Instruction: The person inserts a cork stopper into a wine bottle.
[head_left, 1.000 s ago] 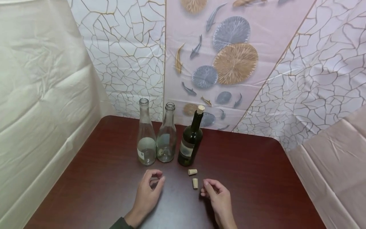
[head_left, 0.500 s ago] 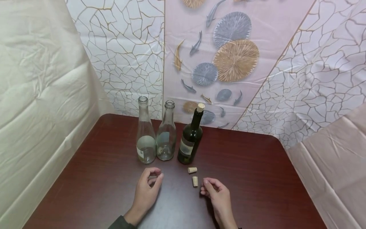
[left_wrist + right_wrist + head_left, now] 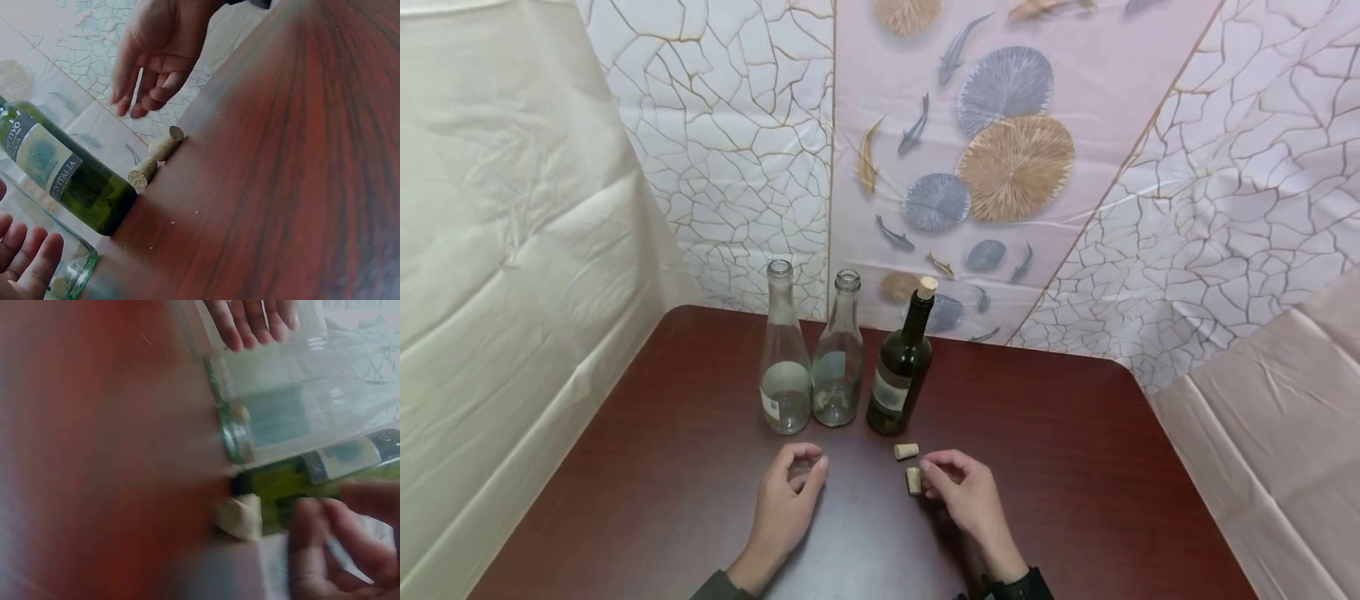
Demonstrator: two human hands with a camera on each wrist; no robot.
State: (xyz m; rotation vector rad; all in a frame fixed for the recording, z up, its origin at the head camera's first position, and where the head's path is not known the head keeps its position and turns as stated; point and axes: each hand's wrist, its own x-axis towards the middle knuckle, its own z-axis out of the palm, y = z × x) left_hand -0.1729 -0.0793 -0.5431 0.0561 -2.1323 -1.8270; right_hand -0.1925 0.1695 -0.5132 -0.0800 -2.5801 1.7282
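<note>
Got a counter [image 3: 1075, 467] carrying a corked green wine bottle [image 3: 896, 379] and two clear glass bottles [image 3: 786, 375] toward the far edge; could topple if clipped by an overlong reach. See left hand [image 3: 786, 504] idle, loosely bent; right hand [image 3: 973, 496] hovering with fingers [image 3: 951, 457] bent, pinching nothing, beside the nearer cork [image 3: 913, 481]. Might roll toward the left edge if nudged off-centre.

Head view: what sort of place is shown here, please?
Probably a makeshift indoor recording corner: a dark red table, a creased cream sheet along its left side, and a printed backdrop behind it.
</note>
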